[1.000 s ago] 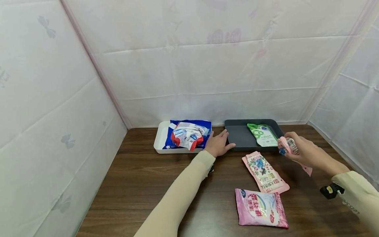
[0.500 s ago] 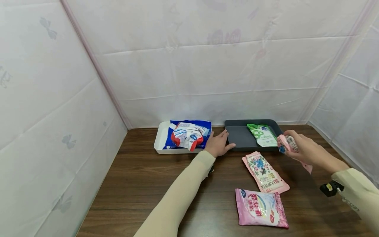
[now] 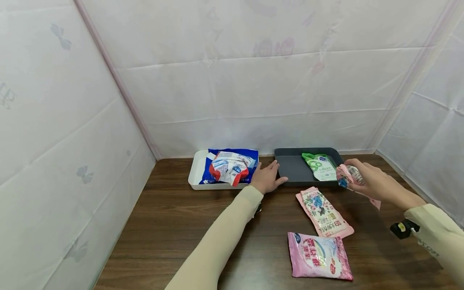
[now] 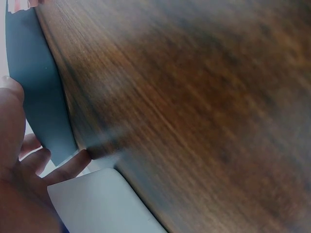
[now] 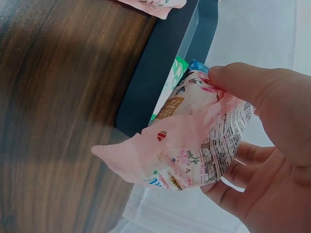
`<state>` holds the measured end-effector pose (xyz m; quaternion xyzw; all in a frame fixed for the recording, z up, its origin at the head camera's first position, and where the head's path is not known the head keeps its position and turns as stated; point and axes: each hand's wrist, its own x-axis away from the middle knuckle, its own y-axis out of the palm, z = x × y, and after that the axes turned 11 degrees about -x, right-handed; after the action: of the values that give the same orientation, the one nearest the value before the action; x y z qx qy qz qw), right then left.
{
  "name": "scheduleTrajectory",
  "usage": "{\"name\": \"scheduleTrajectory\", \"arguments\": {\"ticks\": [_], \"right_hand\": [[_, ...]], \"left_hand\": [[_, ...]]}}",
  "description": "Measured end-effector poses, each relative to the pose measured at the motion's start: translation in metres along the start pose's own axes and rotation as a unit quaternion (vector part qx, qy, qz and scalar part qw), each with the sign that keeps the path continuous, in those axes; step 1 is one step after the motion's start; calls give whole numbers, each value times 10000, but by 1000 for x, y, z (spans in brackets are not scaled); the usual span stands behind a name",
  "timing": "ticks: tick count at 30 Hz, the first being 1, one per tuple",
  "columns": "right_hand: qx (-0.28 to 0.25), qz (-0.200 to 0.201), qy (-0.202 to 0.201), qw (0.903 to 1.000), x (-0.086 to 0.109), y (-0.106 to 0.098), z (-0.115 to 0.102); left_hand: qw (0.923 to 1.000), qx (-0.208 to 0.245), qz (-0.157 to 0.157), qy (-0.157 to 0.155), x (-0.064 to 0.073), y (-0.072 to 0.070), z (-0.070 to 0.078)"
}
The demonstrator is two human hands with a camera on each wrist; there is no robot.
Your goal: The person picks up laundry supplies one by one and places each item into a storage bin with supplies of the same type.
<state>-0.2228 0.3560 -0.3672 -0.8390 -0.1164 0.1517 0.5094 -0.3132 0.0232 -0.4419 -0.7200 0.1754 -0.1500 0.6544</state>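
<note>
In the head view my right hand (image 3: pixel 377 183) grips a pink floral packet (image 3: pixel 345 175) at the right front corner of the dark grey tray (image 3: pixel 291 167). The right wrist view shows thumb and fingers around the crumpled packet (image 5: pixel 184 145), its sealed end sticking out. A green and white pouch (image 3: pixel 322 167) lies inside that tray. My left hand (image 3: pixel 266 177) has its fingers spread between the dark tray and the white tray (image 3: pixel 196 171). Its thumb is at the dark tray's near left corner. In the left wrist view the spread fingers (image 4: pixel 68 167) reach between both trays.
Red-and-white packaging (image 3: pixel 230 167) lies over a blue bag (image 3: pixel 206 172) in the white tray. A flat pink floral packet (image 3: pixel 324 213) and a pink-purple packet (image 3: pixel 319 255) lie on the wooden table (image 3: pixel 174 229). White sheeting (image 3: pixel 235 92) encloses the back and sides.
My right hand has shifted slightly left toward the dark tray with the pink packet in its grip. The left hand has stayed in place.
</note>
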Motion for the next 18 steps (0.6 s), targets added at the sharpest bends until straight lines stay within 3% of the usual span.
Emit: {"name": "scheduleTrajectory", "arguments": {"ticks": [10,18], "right_hand": [[76,27,145,9999,-6,-6,-5],[84,101,28,9999,-9,-10,-10]], "left_hand": [[10000,39,-5,14,0,1,-1],[9999,114,17,12,-1,3,-1]]}}
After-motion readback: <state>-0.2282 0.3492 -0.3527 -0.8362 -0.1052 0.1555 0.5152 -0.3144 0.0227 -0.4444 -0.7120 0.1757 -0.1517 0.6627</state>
